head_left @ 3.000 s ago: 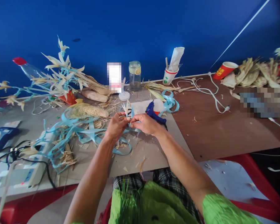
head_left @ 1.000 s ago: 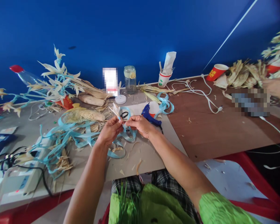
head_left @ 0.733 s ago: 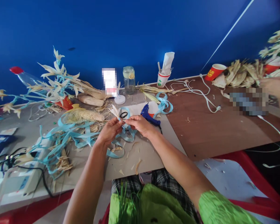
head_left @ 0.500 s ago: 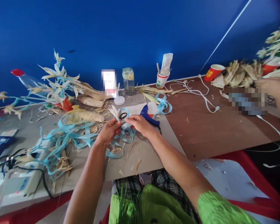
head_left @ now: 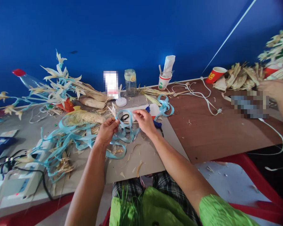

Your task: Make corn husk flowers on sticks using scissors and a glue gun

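My left hand (head_left: 106, 130) is closed in a pinch on the base of a small pale corn-husk flower (head_left: 113, 110), whose petals point up. From that base a light blue ribbon (head_left: 124, 110) arches across to my right hand (head_left: 145, 122), whose fingertips are closed on it. More ribbon hangs in loops onto the table below. Black scissor handles (head_left: 124, 117) show through the loop, lying on a white tray. Beyond my right hand is a blue glue gun (head_left: 158, 124), partly hidden by it.
At left are tangled blue ribbon (head_left: 85, 135), a husk-flower branch (head_left: 61, 75), a second glue gun (head_left: 1, 146) and a power strip (head_left: 30, 179). A glass jar (head_left: 130, 83) and white cup (head_left: 164, 81) stand by the wall. Another person's hand (head_left: 273, 89) is at far right.
My right hand has moved slightly up and right from the flower, spreading the ribbon into a loop. My left hand still holds the flower, slightly lower and further left.
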`<state>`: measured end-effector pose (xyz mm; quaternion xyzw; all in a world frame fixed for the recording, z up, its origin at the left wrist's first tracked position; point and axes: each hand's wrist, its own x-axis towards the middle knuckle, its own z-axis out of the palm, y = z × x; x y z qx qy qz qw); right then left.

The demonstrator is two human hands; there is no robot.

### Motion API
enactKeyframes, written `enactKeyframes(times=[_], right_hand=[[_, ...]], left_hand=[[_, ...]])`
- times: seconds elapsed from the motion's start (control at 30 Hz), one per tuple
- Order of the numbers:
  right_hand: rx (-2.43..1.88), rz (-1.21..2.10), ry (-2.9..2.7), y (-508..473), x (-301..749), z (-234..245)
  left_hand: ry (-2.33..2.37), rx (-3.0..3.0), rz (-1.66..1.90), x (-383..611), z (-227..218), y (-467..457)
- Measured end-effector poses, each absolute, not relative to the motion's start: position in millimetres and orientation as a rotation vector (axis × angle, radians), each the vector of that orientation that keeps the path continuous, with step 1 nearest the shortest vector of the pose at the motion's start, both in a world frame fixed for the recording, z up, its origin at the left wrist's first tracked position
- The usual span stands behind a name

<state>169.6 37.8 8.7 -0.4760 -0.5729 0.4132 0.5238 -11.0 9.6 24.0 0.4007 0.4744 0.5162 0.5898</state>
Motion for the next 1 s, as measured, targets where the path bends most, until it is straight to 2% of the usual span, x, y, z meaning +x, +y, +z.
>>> enactKeyframes(times=[0.2, 0.4, 0.63, 1.0], right_hand=[[-1.065, 1.163, -1.383, 33.1, 172.2, 18.7], [-0.818, 1.659, -1.344, 20.8, 160.6, 28.1], [-0.772, 2.005, -1.299, 25.5, 167.6, 21.8], [-0.784, 1.934, -1.068, 26.5, 168.6, 29.8]], left_hand=[[1.023, 0.862, 1.227, -10.6, 25.0, 8.2], [1.002, 0.899, 1.173, -7.3, 24.8, 6.9], [0.942, 0.822, 1.152, -9.8, 31.0, 3.6], [0.772, 0.818, 1.2, -5.9, 32.9, -1.5]])
